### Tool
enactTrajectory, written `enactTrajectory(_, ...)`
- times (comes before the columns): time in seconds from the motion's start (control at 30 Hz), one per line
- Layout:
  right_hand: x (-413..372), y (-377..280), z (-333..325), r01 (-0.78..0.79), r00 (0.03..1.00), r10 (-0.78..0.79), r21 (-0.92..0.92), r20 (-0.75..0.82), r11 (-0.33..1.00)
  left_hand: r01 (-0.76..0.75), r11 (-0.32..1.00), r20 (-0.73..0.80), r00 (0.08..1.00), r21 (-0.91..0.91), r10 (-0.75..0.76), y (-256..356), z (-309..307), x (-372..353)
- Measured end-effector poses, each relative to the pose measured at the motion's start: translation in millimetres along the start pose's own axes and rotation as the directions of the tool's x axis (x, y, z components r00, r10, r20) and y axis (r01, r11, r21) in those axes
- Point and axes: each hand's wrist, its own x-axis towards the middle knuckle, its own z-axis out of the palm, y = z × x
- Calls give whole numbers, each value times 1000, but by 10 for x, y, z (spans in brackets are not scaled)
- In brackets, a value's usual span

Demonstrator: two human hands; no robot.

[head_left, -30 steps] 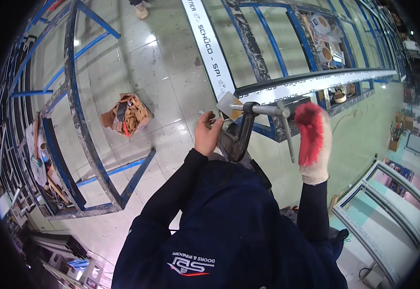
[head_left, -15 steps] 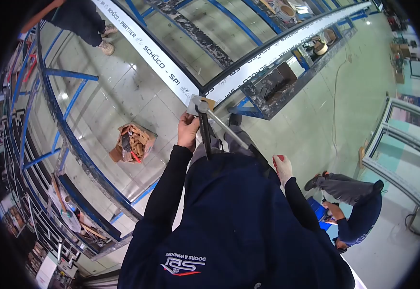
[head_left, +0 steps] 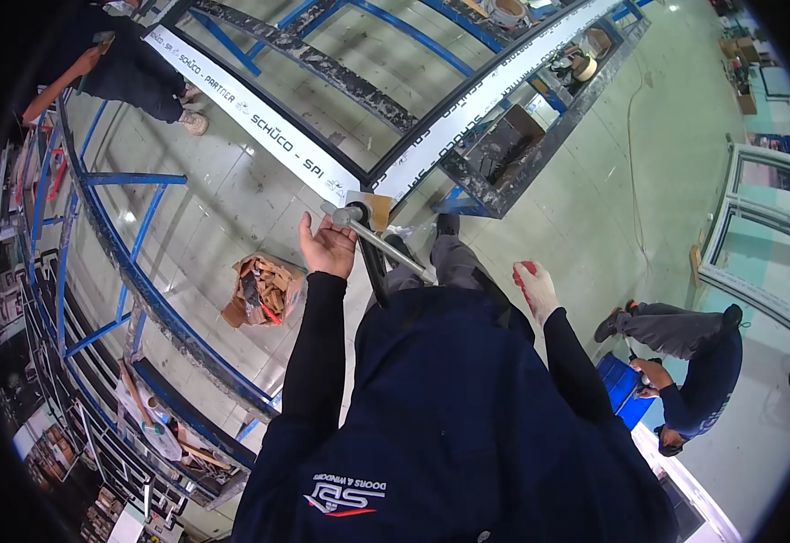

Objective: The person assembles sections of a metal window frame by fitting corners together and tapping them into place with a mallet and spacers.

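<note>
The clamp (head_left: 348, 215) stands at the near corner of the white-faced frame (head_left: 277, 136), just in front of the person's body, its round metal head uppermost and its long bar (head_left: 390, 246) slanting down toward the jacket (head_left: 485, 407). A tan block (head_left: 380, 212) sits right beside the head, at the frame's corner. The left hand (head_left: 329, 249) is bare and turned palm up next to the clamp, with the thumb wide of the fingers and the fingers loosely spread; whether the fingertips touch the metal cannot be told. The right hand (head_left: 533, 288), in a red and white glove, is well apart from the clamp, low at the person's right side, with the fingers curled inward; whether they close on anything cannot be told. On the floor to the left of the left hand, a box (head_left: 232, 314) holds wood scraps (head_left: 270, 290), and beyond it is a blue metal stand (head_left: 141, 271). A carton (head_left: 508, 140) rests in the rack (head_left: 476, 201) under the frame. At the upper left a co-worker (head_left: 123, 81) stands near the frame's far end with a tool in one hand, while another co-worker (head_left: 703, 371) bends over a blue container (head_left: 626, 389) at the right.
</note>
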Motion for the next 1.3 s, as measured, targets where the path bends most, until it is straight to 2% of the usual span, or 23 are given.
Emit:
enactTrajectory(0.1,96,101,-5,35,999,-34,-38,23,999,24,1000,-50,998,-13,-25,32,153,1)
enactTrajectory(0.27,161,221,-110,-21,1000,22,-76,18,997,51,999,-199,979,-6,-51,86,414,54)
enactTrajectory(0.3,169,234,-137,-25,1000,26,-89,14,996,48,999,-190,981,5,-46,100,428,81)
enactTrajectory(0.43,115,227,-218,-50,999,49,-56,-15,997,-127,984,-139,980,128,144,107,-78,630)
enactTrajectory(0.47,84,204,-226,-56,998,55,-39,-20,998,-167,975,-120,975,143,185,131,-3,643)
enactTrajectory(0.5,53,190,-236,-64,998,63,-22,-25,998,-149,985,-65,986,90,155,124,58,626)
enactTrajectory(0.57,-6,179,-243,-74,997,74,-3,-34,997,-144,962,-49,986,232,159,94,215,484)
enactTrajectory(0.63,-47,176,-242,-93,995,93,13,-47,996,-51,979,-150,985,197,81,42,203,466)
enactTrajectory(0.73,-89,256,-266,-125,990,126,27,-58,992,-101,949,-82,988,300,131,-122,21,296)
enactTrajectory(0.77,-55,340,-290,-126,991,127,30,-51,992,-101,957,-104,986,273,133,-184,36,199)
enactTrajectory(0.83,-44,386,-302,-133,990,134,27,-51,991,-17,966,-115,992,256,48,-276,-384,269)
enactTrajectory(0.87,-53,385,-302,-140,988,141,19,-57,990,25,969,-122,992,245,5,-282,-367,227)
enactTrajectory(0.9,-62,387,-300,-147,987,148,10,-61,989,31,973,-124,992,228,-3,-304,-358,174)
enactTrajectory(0.97,-38,399,-299,-150,987,150,-9,-60,989,-41,944,-33,998,328,54,-351,-299,107)
enactTrajectory(1.1,35,295,-252,-129,991,127,-26,-50,991,75,969,-130,991,236,-45,-252,-70,-15)
enactTrajectory(1.23,109,168,-204,-61,998,61,5,-7,998,159,900,-144,984,407,-108,-308,-136,-46)
enactTrajectory(1.3,179,180,-181,-17,1000,16,17,17,1000,143,905,-138,986,401,-94,-324,-105,-3)
